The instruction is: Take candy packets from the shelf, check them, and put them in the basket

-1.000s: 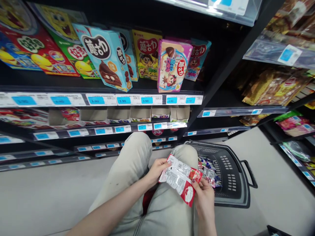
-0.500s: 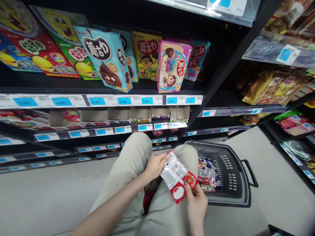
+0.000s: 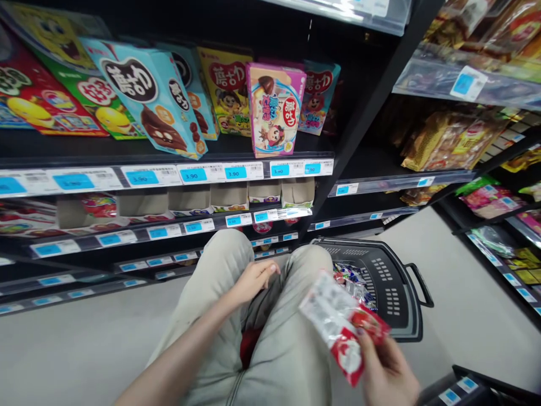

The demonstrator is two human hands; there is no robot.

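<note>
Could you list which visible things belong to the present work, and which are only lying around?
Present work: red-and-white packet, held by right hand; probably black shopping basket with wrapped snacks.
Only around: SpongeBob box, purple snack box, gold packages.

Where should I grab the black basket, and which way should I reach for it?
Probably best by the loop handle on the picture's right, coming from that side. It sticks out past the basket's rim and leaves a gap for fingers, while the opposite end is partly hidden behind the right knee.
</note>
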